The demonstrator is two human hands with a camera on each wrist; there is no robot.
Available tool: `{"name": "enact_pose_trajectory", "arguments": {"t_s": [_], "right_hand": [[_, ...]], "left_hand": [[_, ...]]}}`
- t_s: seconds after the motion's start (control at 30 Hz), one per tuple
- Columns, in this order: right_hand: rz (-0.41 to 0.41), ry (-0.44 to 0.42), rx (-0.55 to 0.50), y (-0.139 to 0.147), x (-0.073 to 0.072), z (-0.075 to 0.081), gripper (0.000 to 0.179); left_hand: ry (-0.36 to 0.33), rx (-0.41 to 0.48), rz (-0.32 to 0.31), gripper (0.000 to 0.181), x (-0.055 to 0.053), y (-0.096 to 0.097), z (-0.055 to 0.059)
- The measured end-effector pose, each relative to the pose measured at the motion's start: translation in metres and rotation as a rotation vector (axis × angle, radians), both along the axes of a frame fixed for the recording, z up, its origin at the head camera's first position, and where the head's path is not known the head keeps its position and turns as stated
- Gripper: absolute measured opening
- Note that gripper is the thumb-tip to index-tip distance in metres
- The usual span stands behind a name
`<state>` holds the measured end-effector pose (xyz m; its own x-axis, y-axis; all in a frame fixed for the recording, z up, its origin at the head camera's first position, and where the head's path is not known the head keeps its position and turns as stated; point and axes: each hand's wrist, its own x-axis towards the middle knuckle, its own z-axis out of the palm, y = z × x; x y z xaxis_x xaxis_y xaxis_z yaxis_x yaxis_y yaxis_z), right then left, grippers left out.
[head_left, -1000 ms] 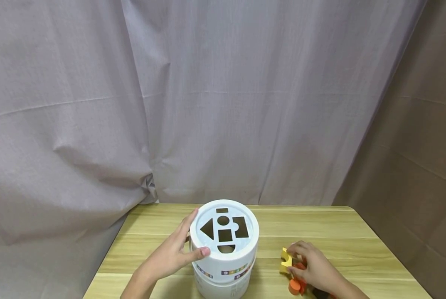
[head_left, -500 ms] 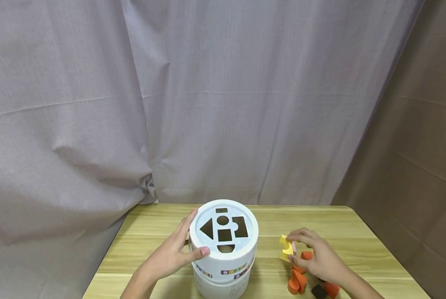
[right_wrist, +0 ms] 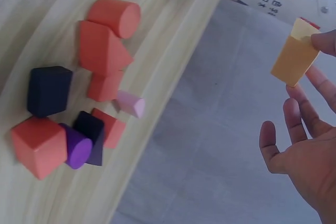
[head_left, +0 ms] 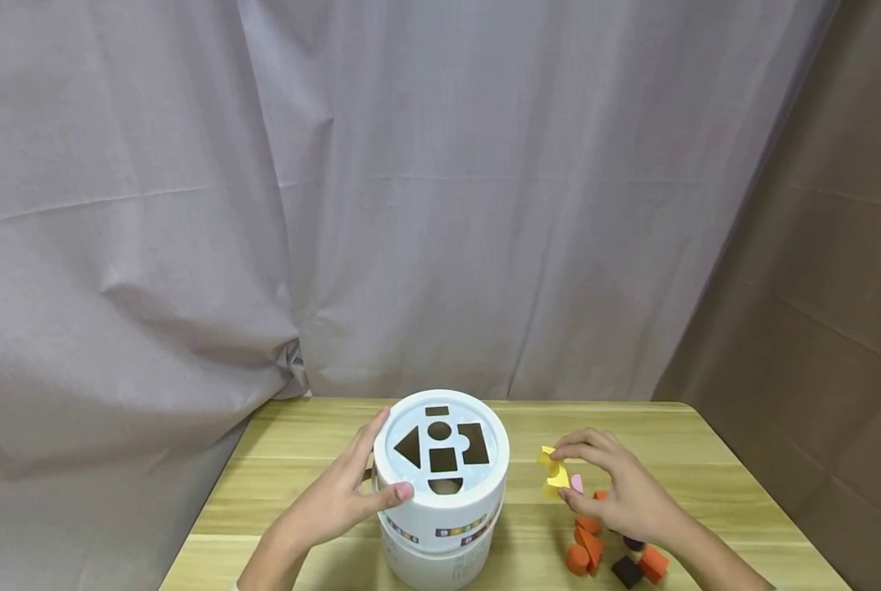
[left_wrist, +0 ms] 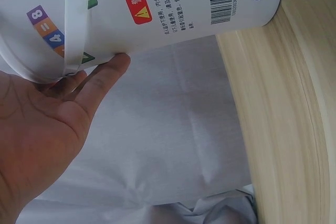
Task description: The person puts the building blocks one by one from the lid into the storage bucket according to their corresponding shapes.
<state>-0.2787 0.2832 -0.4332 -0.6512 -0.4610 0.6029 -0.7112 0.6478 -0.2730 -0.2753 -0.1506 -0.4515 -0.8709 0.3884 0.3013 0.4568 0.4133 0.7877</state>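
Observation:
A white shape-sorter bucket (head_left: 440, 566) stands upright on the table, with cut-out holes in its lid (head_left: 410, 484). My left hand (head_left: 340, 497) holds the bucket at its upper left rim, thumb over the near edge and fingers round the far side. In the left wrist view the fingers (left_wrist: 105, 80) lie along the bucket's wall. To the right of the bucket, my right hand (head_left: 617, 484) pinches a yellow arch block (head_left: 556, 474) between thumb and fingers, above the table. The right wrist view shows the yellow block (right_wrist: 293, 59) side-on, its notch turned away.
Below my right hand lie several loose blocks: an orange cylinder (head_left: 577, 560), an orange triangular block (head_left: 589, 542), a black block (head_left: 627, 572), a pink block (right_wrist: 131, 103) and a purple cylinder (right_wrist: 77, 148). Grey curtain (head_left: 440, 205) hangs behind the wooden table (head_left: 322, 427).
My right hand has lifted the yellow arch block off the table, up and slightly left toward the bucket, uncovering the loose blocks. The left hand stays on the bucket.

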Motion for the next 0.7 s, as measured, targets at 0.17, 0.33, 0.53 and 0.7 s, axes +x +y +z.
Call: {"name": "enact_pose_trajectory", "arguments": {"t_s": [0.17,0.33,0.53,0.7], "right_hand": [[-0.009,0.014,0.003,-0.003,0.002,0.008,0.057],[-0.007,0.012,0.004,-0.005,0.0,0.019,0.058],[-0.001,-0.023,0.0,-0.01,-0.003,0.025,0.058],[-0.004,-0.082,-0.023,-0.013,-0.007,0.029,0.057]], "left_hand": [[-0.008,0.003,0.0,0.11,0.001,0.001,0.0],[-0.01,0.003,-0.001,0.11,0.0,0.001,0.001],[-0.011,0.006,-0.001,0.11,0.001,0.001,0.0],[-0.007,0.009,-0.005,0.11,0.0,0.001,0.001]]}}
